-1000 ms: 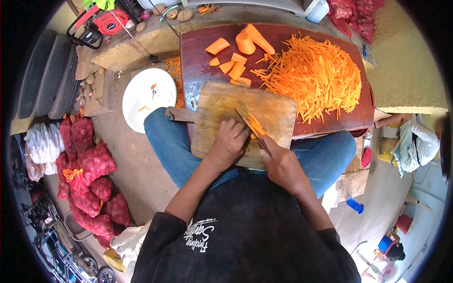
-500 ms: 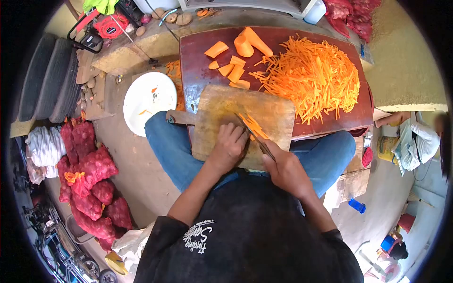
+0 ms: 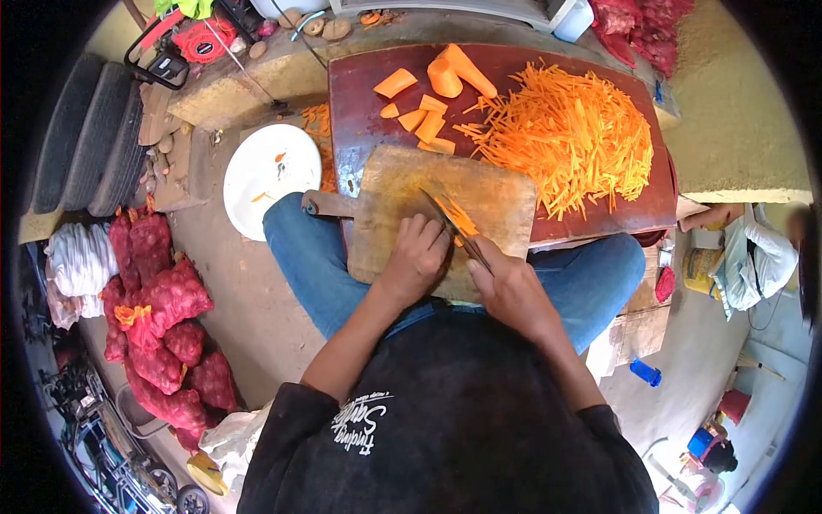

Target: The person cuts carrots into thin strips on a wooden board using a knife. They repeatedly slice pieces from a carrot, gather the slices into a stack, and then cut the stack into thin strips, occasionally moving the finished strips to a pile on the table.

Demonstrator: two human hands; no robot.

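Note:
A wooden cutting board with a handle lies across my lap, against the table's near edge. My right hand is wrapped round the handle of a knife, whose blade slants up and left over the board. My left hand rests on the board just left of the blade with fingers curled; whatever is under them is hidden. Thin carrot strips lie along the blade's right side. Beyond the board, carrot chunks and a large heap of carrot strips sit on the dark red table.
A white basin with a few orange scraps stands left of my knee. Red net sacks are piled on the floor at left, below stacked tires. A blue object lies on the floor at right.
My right hand and the knife have shifted slightly up and left, closer to my left hand. The left hand stays curled in nearly the same spot. The view has shifted slightly.

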